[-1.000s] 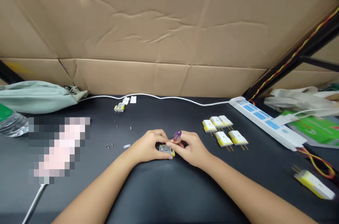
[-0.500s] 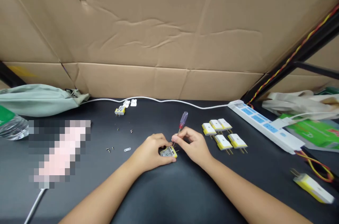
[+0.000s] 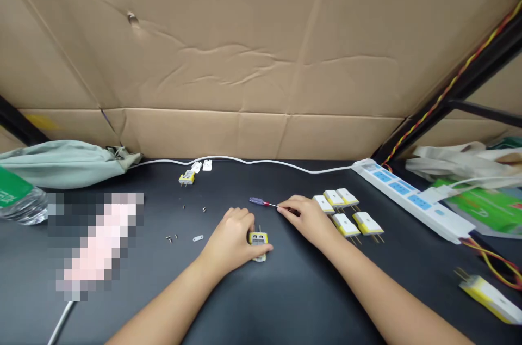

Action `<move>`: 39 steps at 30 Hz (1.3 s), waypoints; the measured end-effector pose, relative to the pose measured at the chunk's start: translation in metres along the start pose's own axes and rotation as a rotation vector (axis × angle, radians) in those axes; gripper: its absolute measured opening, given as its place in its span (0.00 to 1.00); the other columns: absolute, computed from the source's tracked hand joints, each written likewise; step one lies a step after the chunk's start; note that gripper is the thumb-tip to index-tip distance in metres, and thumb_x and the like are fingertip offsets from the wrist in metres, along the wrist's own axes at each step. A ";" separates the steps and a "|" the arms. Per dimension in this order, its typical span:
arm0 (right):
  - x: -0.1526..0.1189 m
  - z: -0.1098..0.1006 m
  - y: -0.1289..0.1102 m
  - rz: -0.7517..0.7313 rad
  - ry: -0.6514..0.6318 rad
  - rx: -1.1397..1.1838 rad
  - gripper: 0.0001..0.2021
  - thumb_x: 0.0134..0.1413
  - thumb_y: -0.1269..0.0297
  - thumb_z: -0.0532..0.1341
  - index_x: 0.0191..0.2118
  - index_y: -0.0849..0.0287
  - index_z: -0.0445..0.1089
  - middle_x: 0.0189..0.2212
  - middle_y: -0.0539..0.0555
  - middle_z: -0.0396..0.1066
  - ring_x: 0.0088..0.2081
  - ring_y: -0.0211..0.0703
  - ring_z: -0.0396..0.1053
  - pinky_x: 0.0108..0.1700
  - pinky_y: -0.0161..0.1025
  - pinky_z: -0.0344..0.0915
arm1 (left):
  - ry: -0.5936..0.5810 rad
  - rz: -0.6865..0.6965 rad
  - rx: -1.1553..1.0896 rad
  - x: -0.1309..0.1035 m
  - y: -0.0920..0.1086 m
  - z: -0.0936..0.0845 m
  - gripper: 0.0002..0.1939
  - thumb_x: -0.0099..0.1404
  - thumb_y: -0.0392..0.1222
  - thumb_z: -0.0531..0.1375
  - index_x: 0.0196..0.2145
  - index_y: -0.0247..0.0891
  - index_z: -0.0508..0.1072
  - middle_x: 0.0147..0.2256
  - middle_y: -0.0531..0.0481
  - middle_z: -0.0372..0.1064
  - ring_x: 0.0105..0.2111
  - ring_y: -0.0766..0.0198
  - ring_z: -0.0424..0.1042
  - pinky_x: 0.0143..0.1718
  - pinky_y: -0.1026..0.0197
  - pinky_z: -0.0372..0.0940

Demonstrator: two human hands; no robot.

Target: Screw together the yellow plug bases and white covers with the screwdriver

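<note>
My left hand [image 3: 234, 233] is closed around the sides of a small yellow-and-white two-pin plug [image 3: 258, 238], gripping it between thumb and fingers just above the table. The plug's inside faces up and its pins point away from me. My right hand [image 3: 304, 217] pinches the shaft end of a screwdriver [image 3: 259, 201], whose purple handle points left, low over or on the table. To the left of my left hand lie a small white strap with two holes [image 3: 198, 238] and several loose screws [image 3: 171, 239].
Several assembled plugs [image 3: 346, 224] sit right of my right hand, and another plug [image 3: 489, 296] lies at far right. A white power strip [image 3: 411, 198] runs along the right. At the back are an opened plug [image 3: 187, 177] and white covers [image 3: 207, 165]. A bottle [image 3: 20, 198] stands left.
The screwdriver has gone from upright over the plug to lying flat, handle leftward, away from the plug. The plug has turned so its pins point away from me.
</note>
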State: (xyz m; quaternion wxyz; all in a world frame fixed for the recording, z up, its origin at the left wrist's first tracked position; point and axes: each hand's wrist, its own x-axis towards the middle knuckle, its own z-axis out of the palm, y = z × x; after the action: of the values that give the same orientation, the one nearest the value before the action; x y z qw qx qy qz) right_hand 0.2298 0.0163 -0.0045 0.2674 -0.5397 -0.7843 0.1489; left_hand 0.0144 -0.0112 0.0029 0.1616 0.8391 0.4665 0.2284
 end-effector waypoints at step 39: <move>-0.004 -0.002 -0.009 -0.395 0.217 0.095 0.10 0.58 0.72 0.56 0.43 0.57 0.72 0.37 0.54 0.76 0.41 0.42 0.70 0.46 0.42 0.69 | 0.004 -0.030 0.068 0.048 -0.064 -0.019 0.11 0.64 0.33 0.50 0.44 0.37 0.64 0.35 0.47 0.67 0.39 0.59 0.67 0.45 0.55 0.63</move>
State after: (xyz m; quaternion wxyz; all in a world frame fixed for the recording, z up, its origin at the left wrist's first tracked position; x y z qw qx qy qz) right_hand 0.2254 0.0096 0.0010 0.3991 -0.3755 -0.8334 0.0716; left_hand -0.0194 0.0636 -0.0006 0.1354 0.8365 0.4870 0.2114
